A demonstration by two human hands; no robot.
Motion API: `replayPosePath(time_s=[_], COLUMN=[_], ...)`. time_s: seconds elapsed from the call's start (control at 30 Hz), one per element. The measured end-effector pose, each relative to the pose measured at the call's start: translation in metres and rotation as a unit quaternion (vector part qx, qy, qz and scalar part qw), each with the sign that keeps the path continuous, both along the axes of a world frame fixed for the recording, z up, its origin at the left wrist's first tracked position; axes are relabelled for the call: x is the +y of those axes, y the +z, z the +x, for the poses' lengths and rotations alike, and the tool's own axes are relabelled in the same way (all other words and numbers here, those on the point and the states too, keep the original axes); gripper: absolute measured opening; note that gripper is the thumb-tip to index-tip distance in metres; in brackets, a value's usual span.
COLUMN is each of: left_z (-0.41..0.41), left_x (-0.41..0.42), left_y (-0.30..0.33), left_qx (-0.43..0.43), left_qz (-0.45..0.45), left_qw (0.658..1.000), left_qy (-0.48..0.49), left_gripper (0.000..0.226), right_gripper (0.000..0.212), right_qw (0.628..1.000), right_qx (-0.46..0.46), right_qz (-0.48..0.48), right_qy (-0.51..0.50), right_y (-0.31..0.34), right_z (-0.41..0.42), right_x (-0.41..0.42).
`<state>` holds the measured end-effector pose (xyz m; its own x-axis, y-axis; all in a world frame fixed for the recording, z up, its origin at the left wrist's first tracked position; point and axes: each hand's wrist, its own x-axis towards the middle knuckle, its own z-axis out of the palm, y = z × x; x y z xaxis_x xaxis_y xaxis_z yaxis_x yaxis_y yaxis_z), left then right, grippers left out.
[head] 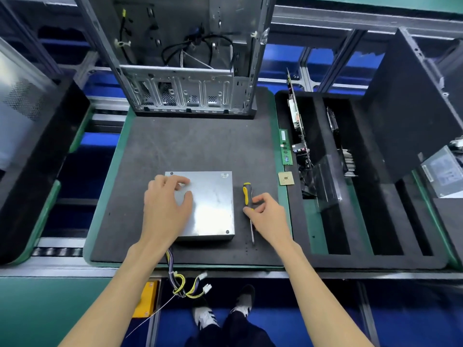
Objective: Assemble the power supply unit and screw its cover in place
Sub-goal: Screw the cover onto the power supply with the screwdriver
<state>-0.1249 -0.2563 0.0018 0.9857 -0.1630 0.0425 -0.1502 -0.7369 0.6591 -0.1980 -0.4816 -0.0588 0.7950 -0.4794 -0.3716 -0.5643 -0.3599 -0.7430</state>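
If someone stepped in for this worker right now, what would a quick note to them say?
Left hand rests on the power supply unit, fingers spread, steadying it on the black mat.
Right hand pinches the screwdriver lying beside the unit.
Done: cover is on; screws show at two corners.
Left: the other corners are hidden or unclear, so check and tighten them. The cable bundle hangs off the front edge.

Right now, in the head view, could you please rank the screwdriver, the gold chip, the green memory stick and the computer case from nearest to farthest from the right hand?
1. screwdriver, at the right hand
2. gold chip, right
3. green memory stick, behind it
4. computer case, far side
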Motion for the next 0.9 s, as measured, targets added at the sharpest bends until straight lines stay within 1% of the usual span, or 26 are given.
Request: replayPosePath(time_s=[0.07,0.13,0.2,0.23,0.27,0.33,0.4,0.47,0.53,0.57,0.63,0.67,0.7,0.77,0.8,0.9], left_z=[0.0,0.001,0.004,0.005,0.006,0.005,0.001,-0.002,-0.005,-0.006,-0.007,-0.007,-0.008,-0.009,-0.01,-0.012], left_x=[0.004,0.008,0.013,0.016,0.019,0.025,0.029,0.033,0.035,0.035,0.036,0.036,0.037,0.038,0.038,0.041], left_y=[-0.001,-0.003,-0.006,-0.009,-0.011,-0.016,-0.021,-0.024,-0.025,-0.024,-0.023,-0.022,-0.022,-0.022,-0.022,-0.016], left_qx=[0.005,0.023,0.078,0.117,0.155,0.21,0.234,0.25,0.267,0.273,0.284,0.293,0.302,0.319,0.321,0.321], left_qz=[0.022,0.033,0.022,0.004,-0.023,-0.079,-0.11,-0.136,-0.163,-0.176,-0.203,-0.219,-0.236,-0.271,-0.282,-0.309], left_qw=[0.999,0.997,0.992,0.988,0.982,0.969,0.961,0.955,0.946,0.942,0.934,0.928,0.921,0.905,0.901,0.891], left_qy=[0.038,0.072,0.096,0.103,0.105,0.104,0.097,0.088,0.085,0.083,0.076,0.071,0.067,0.07,0.077,0.093], left_gripper=[0.034,0.052,0.066,0.07,0.07,0.062,0.052,0.05,0.052,0.049,0.039,0.035,0.035,0.04,0.043,0.048], right_gripper=[0.024,0.028,0.032,0.034,0.034,0.031,0.024,0.019,0.02,0.025,0.041,0.043,0.039,0.026,0.023,0.024], right_qw=[1.0,0.999,0.998,0.997,0.997,0.998,0.999,0.993,0.99,0.99,0.992,0.993,0.993,0.993,0.994,0.993], right_qx=[0.005,0.008,0.013,0.015,0.016,0.002,-0.048,-0.088,-0.092,-0.085,-0.063,-0.056,-0.056,-0.065,-0.067,-0.067], right_qz=[-0.019,-0.04,-0.059,-0.065,-0.069,-0.059,0.0,0.068,0.1,0.107,0.098,0.083,0.069,0.05,0.048,0.068], right_qy=[0.01,0.026,0.035,0.037,0.038,0.024,-0.015,-0.05,-0.043,-0.02,0.04,0.062,0.075,0.08,0.078,0.069], right_y=[-0.002,-0.003,-0.001,-0.001,0.0,0.001,0.004,0.011,0.019,0.023,0.029,0.031,0.032,0.033,0.033,0.034], right_z=[0.003,0.005,0.007,0.008,0.009,0.01,0.011,0.013,0.018,0.02,0.022,0.023,0.023,0.024,0.025,0.026], right_x=[0.0,0.0,0.001,0.001,0.001,0.003,0.006,0.011,0.017,0.02,0.027,0.031,0.035,0.039,0.04,0.037])
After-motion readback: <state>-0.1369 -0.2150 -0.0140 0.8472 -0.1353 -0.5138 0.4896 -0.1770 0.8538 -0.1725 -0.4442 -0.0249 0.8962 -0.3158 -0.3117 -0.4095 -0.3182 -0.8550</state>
